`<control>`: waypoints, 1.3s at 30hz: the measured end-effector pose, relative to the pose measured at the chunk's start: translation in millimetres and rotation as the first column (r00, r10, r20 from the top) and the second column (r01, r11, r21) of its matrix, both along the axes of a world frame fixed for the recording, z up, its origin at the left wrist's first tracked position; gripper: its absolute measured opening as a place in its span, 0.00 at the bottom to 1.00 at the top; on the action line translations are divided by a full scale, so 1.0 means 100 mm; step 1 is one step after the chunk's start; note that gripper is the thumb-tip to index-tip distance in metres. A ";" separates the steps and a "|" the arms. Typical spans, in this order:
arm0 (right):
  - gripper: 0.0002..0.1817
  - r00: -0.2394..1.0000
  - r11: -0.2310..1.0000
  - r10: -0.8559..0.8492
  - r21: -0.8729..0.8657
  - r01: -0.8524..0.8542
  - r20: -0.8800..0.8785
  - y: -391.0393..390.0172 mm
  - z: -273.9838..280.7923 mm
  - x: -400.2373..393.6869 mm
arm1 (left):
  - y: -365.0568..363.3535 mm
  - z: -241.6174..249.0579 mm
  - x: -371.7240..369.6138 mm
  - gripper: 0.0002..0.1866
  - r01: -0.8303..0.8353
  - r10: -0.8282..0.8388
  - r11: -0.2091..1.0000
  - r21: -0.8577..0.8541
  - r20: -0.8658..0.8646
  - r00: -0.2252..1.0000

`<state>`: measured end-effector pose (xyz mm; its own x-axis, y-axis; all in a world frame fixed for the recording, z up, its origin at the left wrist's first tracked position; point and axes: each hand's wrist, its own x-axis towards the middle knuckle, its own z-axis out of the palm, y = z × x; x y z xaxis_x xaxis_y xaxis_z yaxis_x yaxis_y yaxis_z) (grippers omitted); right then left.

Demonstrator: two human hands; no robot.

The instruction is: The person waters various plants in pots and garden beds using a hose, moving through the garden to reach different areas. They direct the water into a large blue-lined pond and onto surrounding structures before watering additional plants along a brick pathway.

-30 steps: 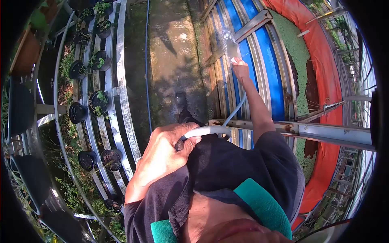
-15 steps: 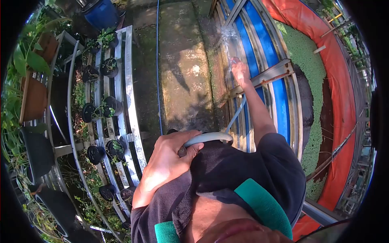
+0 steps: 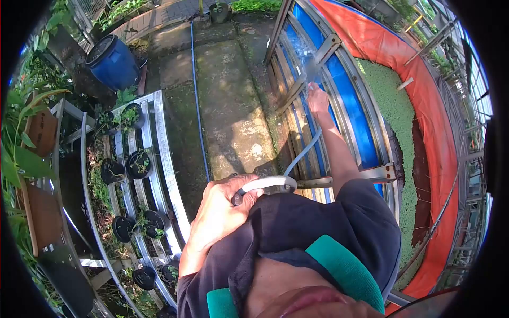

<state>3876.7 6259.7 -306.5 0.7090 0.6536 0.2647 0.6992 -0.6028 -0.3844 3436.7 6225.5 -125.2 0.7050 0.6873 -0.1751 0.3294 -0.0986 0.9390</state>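
Hose (image 3: pixel 297 159): pale, thin; ran from your L fist near your chest, looped, then up along your R forearm to your R hand. Water sprayed from its end just past that hand.
R hand (image 3: pixel 317 98): arm stretched out, fingers closed round the hose end, over the slatted frame.
L hand (image 3: pixel 221 212): clenched on the hose bend, pressed to your dark shirt, well back from the spray.
Spray (image 3: pixel 306 59): hit the slatted frame (image 3: pixel 297 106) and blue liner (image 3: pixel 344 93) beside it.
Change: vs 1 s ago your head lifted and turned; the blue barrel (image 3: pixel 113 64) and more path came into view. R hand stayed at about the same reach on the frame, L grip unchanged.
Meaning: prob. you were still wetting one stretch of frame, not moving on yet.
Pond (image 3: pixel 392 106): right of the hose; green weed cover, orange liner wall beyond.
Path (image 3: pixel 228 100): concrete, left of the hose; thin blue line along its far edge.
Pot racks (image 3: pixel 159 153): further left of the hose; metal rails w/ black pots, small plants.
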 end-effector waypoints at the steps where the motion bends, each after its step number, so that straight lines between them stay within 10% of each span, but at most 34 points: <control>1: 0.16 0.999 0.998 0.010 0.062 -0.012 0.032 0.17 0.07 0.10 | 0.23 0.01 0.06 0.12 0.015 -0.015 0.999 -0.032 -0.006 1.000; 13: 0.14 0.991 0.997 0.072 -0.040 -0.068 0.112 1.77 0.38 0.93 | 2.21 -0.11 0.61 0.13 0.038 -0.026 0.995 -0.089 0.132 0.991; 24: 0.12 0.983 0.943 0.103 -0.299 -0.145 -0.150 3.82 -1.20 1.88 | 4.27 -0.19 1.74 0.13 -0.136 0.133 0.975 -0.177 -0.032 0.991; 39: 0.14 0.960 0.989 0.108 0.125 -0.078 -0.259 7.62 -0.34 2.79 | 7.23 -0.25 2.89 0.13 -0.141 0.141 0.980 -0.138 -0.003 0.990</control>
<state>4155.4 7022.0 -340.4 0.7010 0.6967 0.1521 0.6146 -0.4820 -0.6245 3726.1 6948.1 -150.2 0.6042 0.7497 -0.2701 0.3243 0.0782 0.9427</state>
